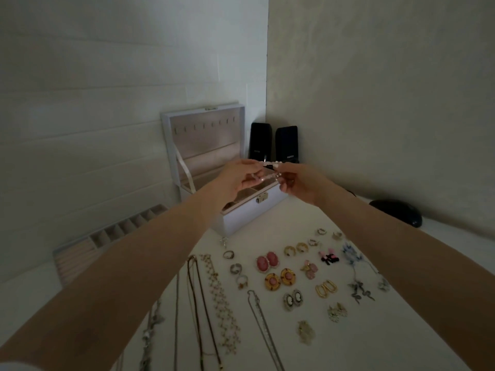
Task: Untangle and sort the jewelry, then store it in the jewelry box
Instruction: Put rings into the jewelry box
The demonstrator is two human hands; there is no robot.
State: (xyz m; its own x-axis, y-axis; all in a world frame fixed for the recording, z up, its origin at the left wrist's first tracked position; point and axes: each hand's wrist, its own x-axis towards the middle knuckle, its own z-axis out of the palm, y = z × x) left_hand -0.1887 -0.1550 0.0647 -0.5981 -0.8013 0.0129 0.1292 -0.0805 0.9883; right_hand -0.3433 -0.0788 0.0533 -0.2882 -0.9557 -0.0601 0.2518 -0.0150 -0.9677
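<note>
pinching a little pearly bead strand (274, 163) at each end, left hand (238, 180) and right hand (302, 184) are holding it stretched above the open jewelry box (241, 219), probably so it's going in untangled. beads are looking round and glossy, box smooth white with soft pinkish lining. earrings (267, 261) are lying sorted nearby.

One jewelry box (249, 215) logged. Left of it, one tray (77, 259); right, two black speakers (259, 141). In front, two pink oval earrings (266, 261) and two gold hoop earrings (325, 289) counted.
</note>
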